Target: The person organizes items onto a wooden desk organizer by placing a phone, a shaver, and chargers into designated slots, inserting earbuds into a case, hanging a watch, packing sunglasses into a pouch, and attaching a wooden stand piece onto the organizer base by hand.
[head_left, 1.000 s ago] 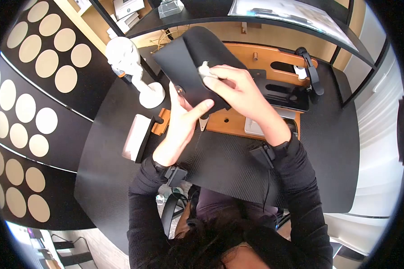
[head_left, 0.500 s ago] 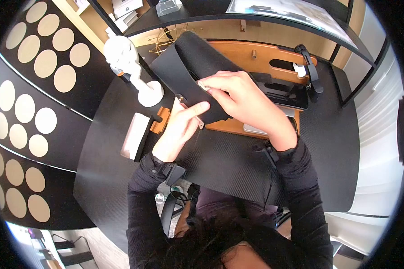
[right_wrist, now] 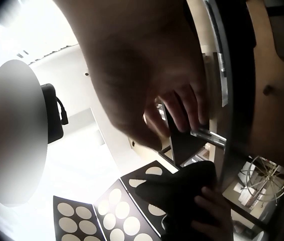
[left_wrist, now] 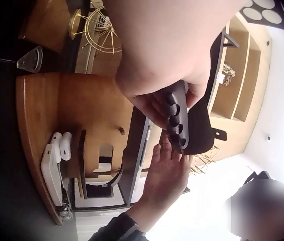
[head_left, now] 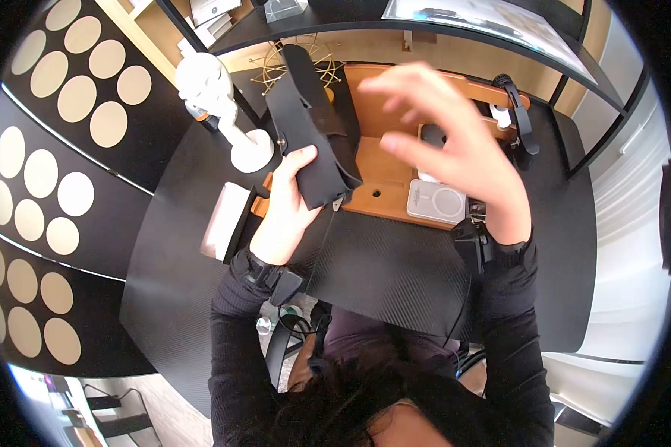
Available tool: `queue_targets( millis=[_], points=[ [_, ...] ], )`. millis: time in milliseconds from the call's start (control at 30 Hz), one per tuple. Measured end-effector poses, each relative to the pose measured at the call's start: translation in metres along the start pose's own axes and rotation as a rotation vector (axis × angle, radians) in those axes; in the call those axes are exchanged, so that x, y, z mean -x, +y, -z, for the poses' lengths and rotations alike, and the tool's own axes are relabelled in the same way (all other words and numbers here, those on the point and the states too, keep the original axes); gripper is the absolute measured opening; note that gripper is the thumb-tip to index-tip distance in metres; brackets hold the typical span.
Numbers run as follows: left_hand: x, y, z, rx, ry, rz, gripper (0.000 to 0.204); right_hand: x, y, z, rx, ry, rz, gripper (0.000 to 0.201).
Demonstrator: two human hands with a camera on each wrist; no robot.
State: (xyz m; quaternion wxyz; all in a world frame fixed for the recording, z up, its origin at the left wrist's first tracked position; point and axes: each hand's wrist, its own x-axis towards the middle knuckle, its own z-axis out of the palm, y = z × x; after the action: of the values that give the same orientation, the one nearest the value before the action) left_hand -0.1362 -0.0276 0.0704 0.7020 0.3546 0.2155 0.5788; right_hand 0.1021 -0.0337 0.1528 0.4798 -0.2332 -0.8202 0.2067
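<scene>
We hold a black pouch (head_left: 309, 138) up over the bench (head_left: 179, 246) with our left hand (head_left: 291, 201), its grip closed around the lower end so that the pouch stands nearly upright, just above the front edge of the wooden stand (head_left: 384, 179). In the left wrist view the fingers (left_wrist: 174, 108) curl round its scalloped edge. Our right hand (head_left: 455, 141) hangs free above the stand, apart from the pouch, fingers spread and loose, grip open and holding nothing. Beneath it lie a white charging pad (head_left: 436, 203) and a dark mouse (head_left: 431, 135), both on the stand. Left of the pouch stands a white figurine (head_left: 215, 104), and a white block (head_left: 227, 223) lies at the bench's near left. As we judge it, the work on the pouch is partway: it is lifted and steadied in one hand, but not yet set down anywhere, and whether it is shut we cannot tell.
</scene>
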Motion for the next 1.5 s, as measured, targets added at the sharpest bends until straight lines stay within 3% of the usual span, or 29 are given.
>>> queue_targets(
  millis=[100,167,233,433,500,567,633,833,967,1067,1133,1167,1300,1333,1400,1433,1500],
  points=[
    [0.005,0.001,-0.009,0.033,-0.122,0.076,0.049,0.002,0.002,-0.014,-0.064,-0.102,0.109,0.036],
    [0.011,0.000,-0.010,-0.093,-0.056,0.096,0.052,0.004,-0.001,-0.020,-0.053,-0.061,0.099,0.033],
    [0.018,0.012,-0.021,-0.208,-0.153,0.202,0.056,0.005,-0.002,-0.020,-0.041,-0.020,0.034,0.032],
    [0.017,0.001,-0.015,-0.322,-0.266,0.091,0.063,0.005,0.000,-0.026,0.001,-0.003,-0.122,0.017],
    [0.019,0.000,-0.021,-0.843,-0.218,-0.155,0.066,0.007,0.010,-0.033,-0.039,0.017,-0.077,0.016],
    [0.022,0.006,-0.030,-0.799,-0.221,-0.097,0.068,0.007,0.012,-0.037,-0.051,0.012,-0.067,0.015],
    [0.024,0.008,-0.031,-1.090,-0.237,-0.245,0.075,0.008,0.011,-0.038,0.007,0.007,-0.078,0.017],
    [0.024,0.007,-0.032,-0.831,-0.255,-0.128,0.077,0.009,0.013,-0.030,0.113,-0.084,-0.106,0.019],
    [0.024,0.003,-0.034,-0.827,-0.230,-0.081,0.073,0.011,0.016,-0.026,0.174,-0.119,-0.077,0.019],
    [0.020,-0.001,-0.030,-0.730,-0.175,-0.054,0.073,0.011,0.013,-0.024,0.158,-0.179,-0.182,0.021],
    [0.018,0.000,-0.028,-0.697,-0.162,-0.044,0.073,0.008,0.014,-0.032,0.328,0.166,0.019,0.029],
    [0.018,0.001,-0.026,-0.663,-0.155,-0.025,0.072,0.006,0.014,-0.029,0.423,0.196,0.055,0.039],
    [0.020,0.012,-0.009,-0.645,-0.265,0.034,0.072,0.007,0.019,-0.014,-0.092,0.022,-0.174,0.032],
    [0.023,0.018,-0.011,-0.644,-0.255,0.033,0.072,0.008,0.023,-0.010,-0.090,0.005,-0.176,0.029],
    [0.027,0.034,-0.020,-0.911,-0.368,0.041,0.076,0.007,0.028,-0.009,-0.043,0.042,-0.160,0.023],
    [0.029,0.045,-0.013,-0.913,-0.369,0.046,0.076,0.006,0.030,-0.010,-0.045,0.045,-0.164,0.023],
    [0.037,0.077,0.009,-1.868,-0.269,-0.131,0.090,0.006,0.035,-0.014,0.319,0.220,-0.040,0.021]
  ],
)
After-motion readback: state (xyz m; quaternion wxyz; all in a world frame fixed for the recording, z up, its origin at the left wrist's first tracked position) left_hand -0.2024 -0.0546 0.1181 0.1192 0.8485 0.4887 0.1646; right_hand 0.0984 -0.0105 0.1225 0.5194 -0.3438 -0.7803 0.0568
